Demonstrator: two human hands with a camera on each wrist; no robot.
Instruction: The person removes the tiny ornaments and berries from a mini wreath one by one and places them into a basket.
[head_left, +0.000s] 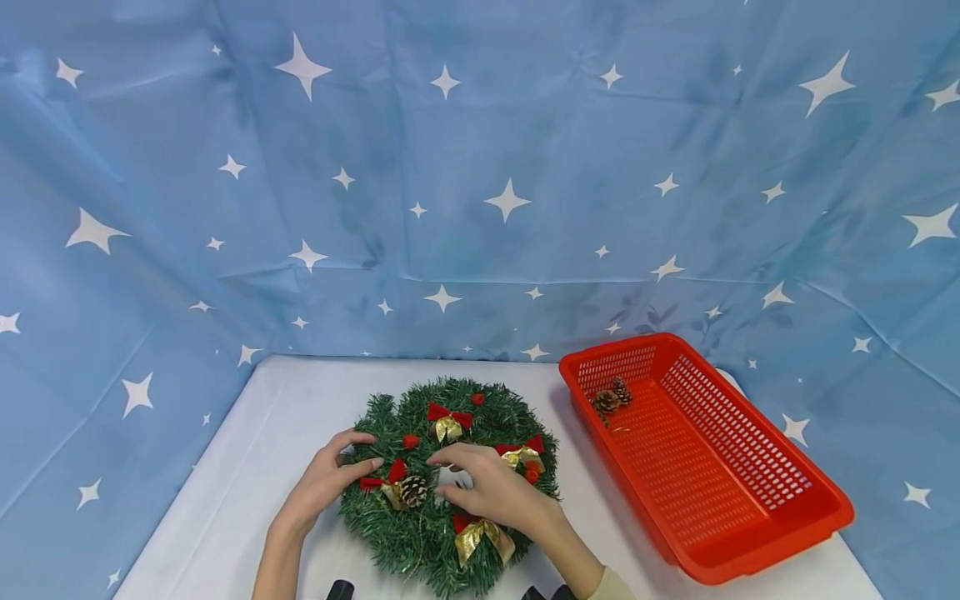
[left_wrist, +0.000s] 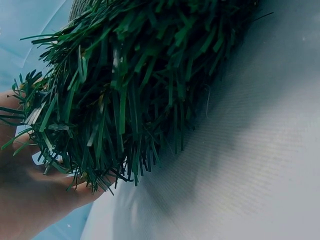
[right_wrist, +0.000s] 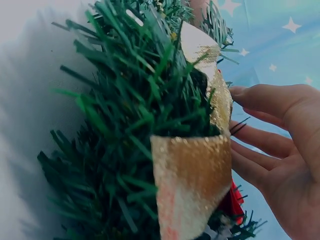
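1. Green tinsel-like greenery makes up the wreath [head_left: 431, 542], which lies flat on the white worktop [head_left: 300, 392] beneath and between both hands; lying so, the worktop probably carries its weight, leaving the hands to work lightly.

2. The left hand [head_left: 330, 475] rests at the wreath's outer edge, thumb and fingers apart, tips among the greenery. This looks like a steadying touch; how firmly it presses, I cannot tell.

3. The right hand [head_left: 487, 479] reaches over the wreath's middle hole, thumb and fingers apart, with nothing seen between them. Coming in from above likely avoids crushing the trimmings.

4. Just beyond the left hand's thumb sits a red-and-gold bow [head_left: 392, 487], with a pinecone [head_left: 412, 492] beside it. On the near side of the right hand is a larger bow [head_left: 482, 537].

5. To the right of the right hand, apart from the wreath, stands a red basket [head_left: 697, 458] holding small pinecones [head_left: 606, 402] at its far end, perhaps kept there within easy reach.
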